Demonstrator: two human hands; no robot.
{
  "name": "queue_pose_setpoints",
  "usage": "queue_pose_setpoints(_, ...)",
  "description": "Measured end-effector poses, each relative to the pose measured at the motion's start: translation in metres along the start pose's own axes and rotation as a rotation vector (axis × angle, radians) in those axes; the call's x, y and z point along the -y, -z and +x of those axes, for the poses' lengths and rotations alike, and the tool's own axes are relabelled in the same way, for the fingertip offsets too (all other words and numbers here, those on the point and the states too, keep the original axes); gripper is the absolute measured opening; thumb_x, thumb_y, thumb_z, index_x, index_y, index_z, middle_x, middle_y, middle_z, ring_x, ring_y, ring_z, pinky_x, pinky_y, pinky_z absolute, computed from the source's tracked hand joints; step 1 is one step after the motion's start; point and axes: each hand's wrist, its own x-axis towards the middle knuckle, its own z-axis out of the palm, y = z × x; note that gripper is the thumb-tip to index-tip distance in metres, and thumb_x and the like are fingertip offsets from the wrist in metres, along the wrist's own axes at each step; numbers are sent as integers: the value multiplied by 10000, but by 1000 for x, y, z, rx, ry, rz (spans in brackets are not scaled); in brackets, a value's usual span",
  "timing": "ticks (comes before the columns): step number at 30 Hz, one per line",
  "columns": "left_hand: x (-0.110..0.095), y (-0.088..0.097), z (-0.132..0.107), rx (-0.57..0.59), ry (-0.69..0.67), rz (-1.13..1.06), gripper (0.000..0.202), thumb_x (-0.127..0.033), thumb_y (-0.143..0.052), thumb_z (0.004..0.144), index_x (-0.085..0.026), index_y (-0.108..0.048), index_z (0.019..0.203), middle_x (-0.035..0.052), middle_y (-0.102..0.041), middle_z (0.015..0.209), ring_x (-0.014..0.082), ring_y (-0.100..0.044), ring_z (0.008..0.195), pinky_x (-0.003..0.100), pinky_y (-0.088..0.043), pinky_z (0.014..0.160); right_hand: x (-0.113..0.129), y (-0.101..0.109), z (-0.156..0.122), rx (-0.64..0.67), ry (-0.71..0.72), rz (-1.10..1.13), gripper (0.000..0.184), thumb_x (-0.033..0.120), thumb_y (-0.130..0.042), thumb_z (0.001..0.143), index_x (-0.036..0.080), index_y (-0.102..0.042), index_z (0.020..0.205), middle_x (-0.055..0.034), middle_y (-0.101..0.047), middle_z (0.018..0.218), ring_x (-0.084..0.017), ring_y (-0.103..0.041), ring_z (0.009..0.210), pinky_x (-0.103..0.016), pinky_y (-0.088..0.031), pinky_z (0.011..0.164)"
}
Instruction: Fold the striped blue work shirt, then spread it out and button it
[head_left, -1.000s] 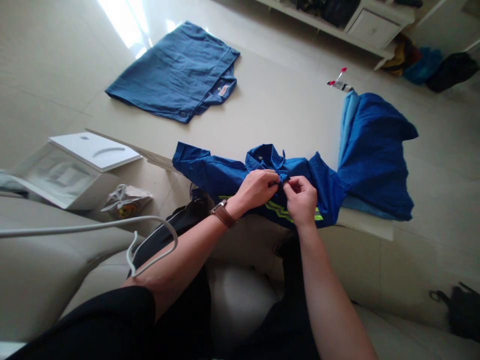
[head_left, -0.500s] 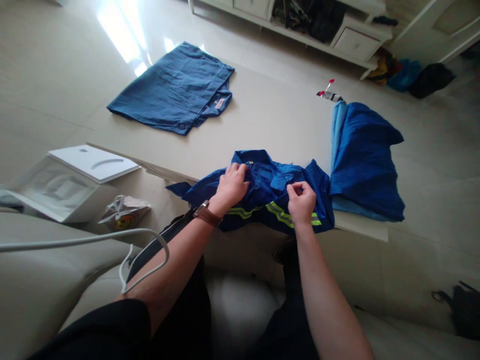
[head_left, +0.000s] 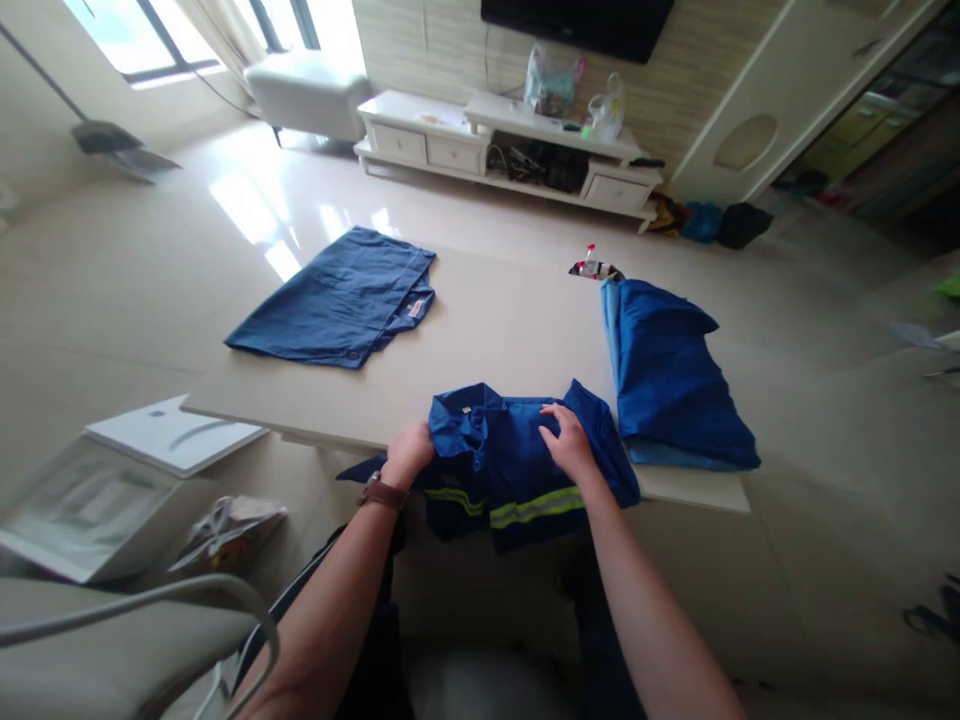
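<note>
A blue work jacket (head_left: 525,450) with yellow-green and silver reflective stripes lies at the near table edge, its collar away from me and its lower part hanging over. My left hand (head_left: 410,452), with a brown watch strap at the wrist, is closed on the jacket's left shoulder area; its fingertips are hidden. On the right chest of the jacket, my right hand (head_left: 570,445) rests with its fingers apart. A folded dark blue garment (head_left: 337,300) with a label at its collar lies far left on the table. Folded blue fabric (head_left: 671,380) over a light blue layer lies right of the jacket.
The pale table (head_left: 517,330) spans the middle. Left of it stand a white box (head_left: 172,435) and a plastic-wrapped bag (head_left: 229,530). A white cable (head_left: 225,585) loops by my left arm. Bottles with red caps (head_left: 591,262) show beyond the table, before a white TV cabinet (head_left: 457,152).
The view has tilted up, showing more of the room. My left hand has shifted outward to the jacket's left shoulder. My right hand's pinch has opened, and the jacket front lies flatter.
</note>
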Motion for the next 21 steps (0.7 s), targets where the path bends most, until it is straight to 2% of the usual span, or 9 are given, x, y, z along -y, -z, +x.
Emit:
queue_pose_setpoints(2, 4, 2, -1, -24, -67, -42, 330, -261, -467, 996, -132, -710, 1178, 221, -711, 1231, 310, -681, 1184, 348, -509, 958, -13, 7, 24, 131, -28, -343, 472, 207, -635, 906, 167, -596, 1375, -135, -543, 1523, -259, -398, 1494, -426, -332, 1212)
queue_pose_setpoints(3, 7, 3, -3, -42, -98, -66, 321, -207, -473, 977, -140, -718, 1174, 203, -720, 1229, 287, -683, 1183, 321, -504, 955, -17, 10, 36, 211, -52, -467, 547, 236, -675, 905, 178, -555, 1435, -136, -512, 1553, -263, -377, 1507, -440, -314, 1215)
queue_pose_setpoints(6, 15, 7, -10, -67, -200, -174, 364, -53, -486, 868, -132, -745, 1112, 168, -743, 1205, 250, -691, 1159, 276, -498, 925, -17, 16, 60, 341, -89, -625, 606, 373, -803, 845, 190, -595, 1384, -144, -621, 1411, -302, -512, 1376, -481, -326, 1156)
queue_pose_setpoints(9, 21, 18, -23, -110, -320, -247, 449, 17, -464, 762, -113, -766, 1067, 138, -763, 1160, 232, -706, 1098, 261, -494, 909, -7, 22, 61, 438, -64, -675, 327, 360, -820, 815, 183, -736, 1077, -122, -743, 1056, -310, -649, 1129, -457, -366, 1055)
queue_pose_setpoints(11, 22, 31, -36, -128, -399, -273, 483, 12, -463, 726, -109, -778, 1071, 110, -775, 1129, 221, -714, 1050, 251, -495, 893, 1, 32, 51, 470, -21, -700, 123, 288, -740, 867, 181, -761, 923, -125, -750, 982, -295, -667, 1073, -431, -360, 1035)
queue_pose_setpoints(13, 22, 46, -52, -115, -470, -299, 454, -37, -487, 741, -116, -788, 1072, 71, -788, 1069, 213, -719, 995, 240, -499, 851, 9, 48, 34, 450, 40, -707, 117, 220, -663, 897, 184, -774, 908, -124, -754, 1044, -274, -654, 1117, -408, -333, 1068)
queue_pose_setpoints(15, 21, 62, -70, -104, -528, -311, 407, -109, -511, 776, -126, -792, 1069, 34, -788, 974, 203, -713, 936, 231, -496, 800, 16, 69, 13, 404, 92, -704, 176, 208, -615, 927, 191, -780, 984, -110, -754, 1094, -252, -639, 1151, -386, -306, 1107)
queue_pose_setpoints(18, 21, 85, -100, -129, -586, -282, 410, -150, -502, 783, -135, -784, 1079, 9, -770, 886, 181, -693, 860, 221, -475, 760, 22, 100, -27, 244, 161, -681, 241, 256, -549, 988, 185, -768, 1062, -114, -753, 1111, -258, -627, 1168, -377, -313, 1121)
queue_pose_setpoints(21, 20, 103, -131, -179, -611, -193, 373, -178, -525, 776, -149, -775, 1052, 5, -753, 853, 163, -664, 776, 231, -446, 725, 26, 126, -69, -5, 257, -629, 273, 347, -531, 1017, 180, -746, 1002, -110, -753, 1011, -264, -661, 1031, -336, -418, 917)
